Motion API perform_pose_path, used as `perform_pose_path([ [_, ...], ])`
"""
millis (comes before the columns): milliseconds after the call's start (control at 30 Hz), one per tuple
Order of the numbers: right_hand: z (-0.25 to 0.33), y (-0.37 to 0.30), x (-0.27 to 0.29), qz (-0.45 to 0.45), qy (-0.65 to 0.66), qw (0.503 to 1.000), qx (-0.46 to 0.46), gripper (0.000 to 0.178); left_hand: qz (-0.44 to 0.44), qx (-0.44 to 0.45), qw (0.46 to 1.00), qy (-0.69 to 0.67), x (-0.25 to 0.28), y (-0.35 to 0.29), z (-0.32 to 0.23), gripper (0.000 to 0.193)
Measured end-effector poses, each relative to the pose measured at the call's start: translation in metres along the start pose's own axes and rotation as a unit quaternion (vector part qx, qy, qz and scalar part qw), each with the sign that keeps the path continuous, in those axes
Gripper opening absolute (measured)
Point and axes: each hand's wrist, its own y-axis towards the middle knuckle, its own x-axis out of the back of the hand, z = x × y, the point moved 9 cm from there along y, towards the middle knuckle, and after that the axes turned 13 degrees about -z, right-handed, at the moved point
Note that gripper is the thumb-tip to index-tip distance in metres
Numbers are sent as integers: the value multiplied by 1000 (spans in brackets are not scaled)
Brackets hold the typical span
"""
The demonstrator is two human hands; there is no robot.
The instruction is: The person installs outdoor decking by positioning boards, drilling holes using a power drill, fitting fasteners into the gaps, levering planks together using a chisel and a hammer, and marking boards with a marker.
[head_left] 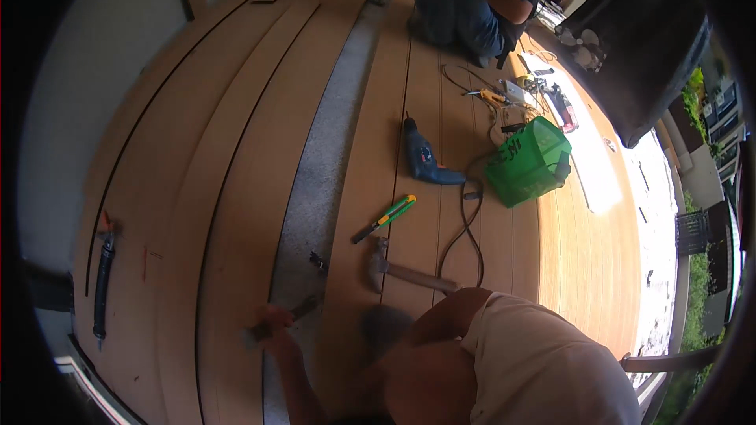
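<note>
Low in the view, my left hand (pixel 276 321) is closed around a short, dark, bar-like tool (pixel 304 308). Its exact kind is blurred. The hand is over the long gap (pixel 319 138) between floor boards, where grey ground shows. A small dark clump (pixel 317 261) lies in the gap just beyond it. My right hand cannot be made out; my bent leg in beige shorts (pixel 543 362) fills the lower right. A wooden-handled hammer (pixel 409 271) lies on the boards by my knee. Beyond it rests a green and yellow utility knife (pixel 384 219).
A blue corded drill (pixel 425 159) and a green bucket (pixel 529 162) stand farther right, with a cable between them. A caulking gun (pixel 103 283) lies at the left. Another person (pixel 472 4) sits at the far end near scattered tools. Loose strips (pixel 244 86) lie across the boards.
</note>
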Motion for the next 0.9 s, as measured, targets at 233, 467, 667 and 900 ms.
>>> perform_pose_path([
  [233,-43,-55,255,-405,-7,905,-128,46,11,9,1000,-16,5,-8,9,21],
  [467,-111,-367,522,-725,210,639,-148,36,-3,22,1000,-16,-53,-6,16,35],
  [667,-66,-184,352,-585,-170,717,-339,35,-14,16,992,121,-4,-10,-6,31],
  [900,-18,-179,267,-460,-468,696,-292,42,91,38,995,-13,-60,24,-10,31],
])
